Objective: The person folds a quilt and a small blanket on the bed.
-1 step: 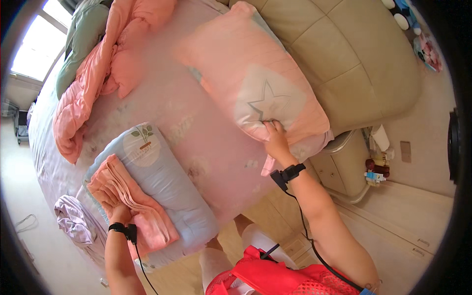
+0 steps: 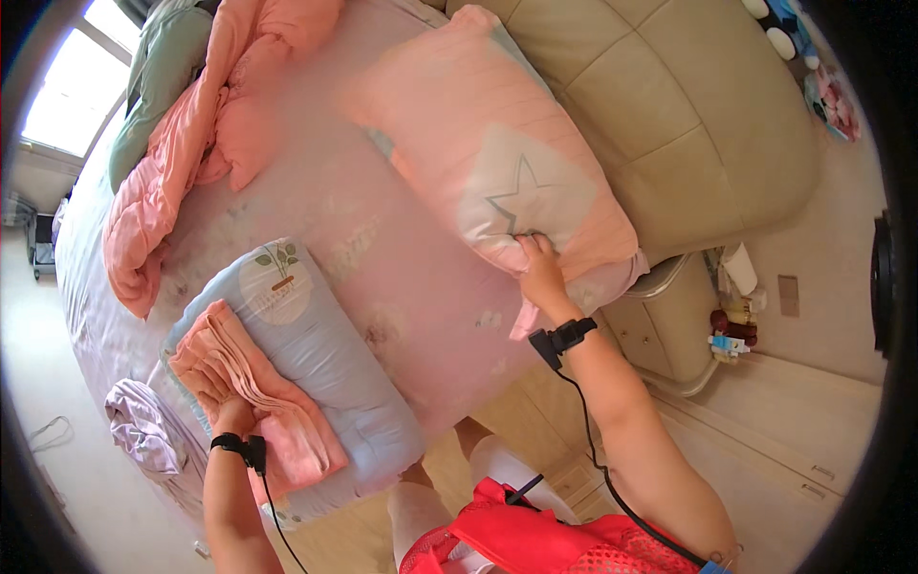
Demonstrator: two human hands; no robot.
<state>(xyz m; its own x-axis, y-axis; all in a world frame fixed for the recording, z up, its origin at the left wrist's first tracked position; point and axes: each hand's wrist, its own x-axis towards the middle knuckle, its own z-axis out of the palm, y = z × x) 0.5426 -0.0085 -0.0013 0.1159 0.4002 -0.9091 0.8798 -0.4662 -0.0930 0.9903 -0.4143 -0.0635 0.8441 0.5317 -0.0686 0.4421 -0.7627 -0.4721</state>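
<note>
Can't fully make out my left hand in the peach cloth, lower left; coral quilt gets cropped, upper left.

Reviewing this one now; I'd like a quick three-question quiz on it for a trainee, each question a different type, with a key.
1. Open: What is the left hand touching?
2. Multiple choice: What shape is the plant-print patch on the folded blue bedding? A) square B) round C) triangular
3. True or false: The right hand is clear of the star-marked pillow.

Key:
1. The folded peach cloth.
2. B.
3. False; its fingers grip the pillow near the star.
</note>
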